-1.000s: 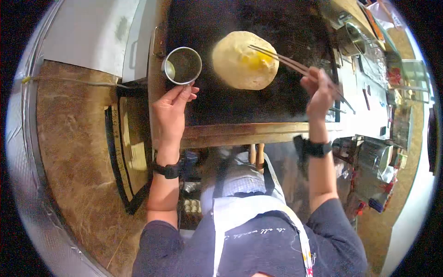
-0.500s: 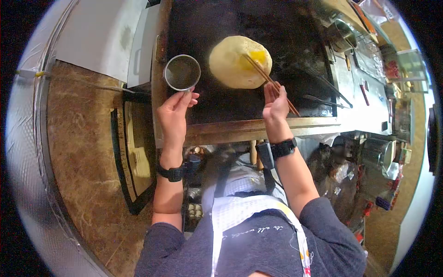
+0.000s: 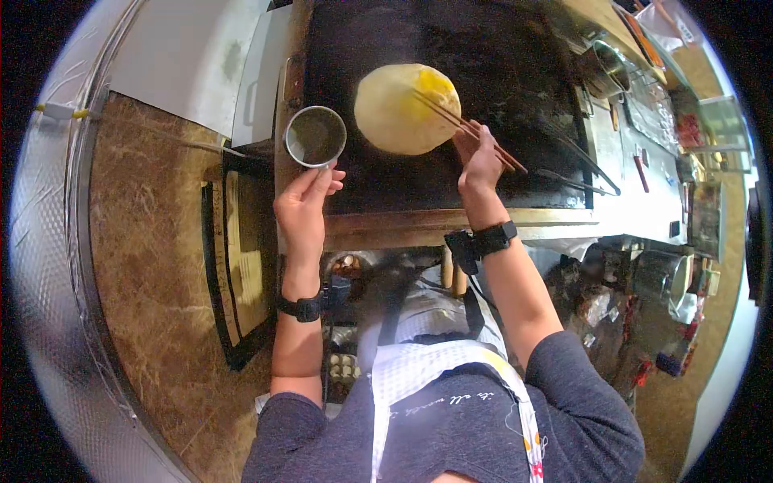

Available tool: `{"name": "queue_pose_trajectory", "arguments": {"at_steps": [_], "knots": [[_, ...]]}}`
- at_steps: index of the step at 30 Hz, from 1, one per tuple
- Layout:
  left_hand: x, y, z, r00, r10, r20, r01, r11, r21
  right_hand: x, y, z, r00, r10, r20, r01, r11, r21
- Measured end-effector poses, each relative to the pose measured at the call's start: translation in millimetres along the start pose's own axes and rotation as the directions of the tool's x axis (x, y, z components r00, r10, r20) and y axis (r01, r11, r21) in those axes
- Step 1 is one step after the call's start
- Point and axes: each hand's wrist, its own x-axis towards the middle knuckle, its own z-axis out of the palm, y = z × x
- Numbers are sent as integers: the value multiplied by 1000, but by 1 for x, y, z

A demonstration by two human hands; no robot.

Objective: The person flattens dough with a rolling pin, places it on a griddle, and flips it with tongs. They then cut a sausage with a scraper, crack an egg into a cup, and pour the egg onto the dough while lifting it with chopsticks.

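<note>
A pale round flatbread (image 3: pixel 390 117) lies on the dark griddle (image 3: pixel 515 60), with yellow egg (image 3: pixel 433 83) on its upper right part. My right hand (image 3: pixel 481 163) is closed around a pair of wooden chopsticks (image 3: pixel 506 153); their tips touch the flatbread beside the egg. My left hand (image 3: pixel 304 201) pinches a round metal cup (image 3: pixel 316 137) near its lower rim, at the griddle's left edge. The cup's open mouth faces up, and its inside looks greyish; I cannot make out what is in it.
Black tongs (image 3: pixel 592 165) rest across the griddle's right edge. A metal pot (image 3: pixel 604 68) and a tray of red food (image 3: pixel 688 125) stand on the right-hand counter (image 3: pixel 656 189). Eggs (image 3: pixel 345 366) sit below on the left, under the wooden front edge (image 3: pixel 403 229).
The flatbread has shifted slightly left, and the egg patch has moved up and left on the griddle. The chopsticks now lie at a flatter angle. The cup stays in my left hand.
</note>
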Motion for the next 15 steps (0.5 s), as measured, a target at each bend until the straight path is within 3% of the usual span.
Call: {"name": "queue_pose_trajectory", "arguments": {"at_steps": [2,4,6,10,12,15], "knots": [[1,-2,1,1000,0,13,1,1000,-28,-1,3,-5,999,-27,-18,27,1000,6],[2,0,4,1000,-7,19,7,1000,-24,-7,3,-7,987,105,121,-107,994,15],[2,1,8,1000,-13,25,13,1000,-20,-12,-4,-6,989,88,117,-87,996,-15],[4,1,10,999,-15,43,16,1000,-17,-3,-35,-20,991,0,133,23,984,-174],[5,1,10,999,-16,41,16,1000,-6,3,-59,-27,982,-174,79,188,957,-219],[5,-2,8,999,-15,37,15,1000,-8,42,-82,-48,971,-238,1,232,949,-215]]}}
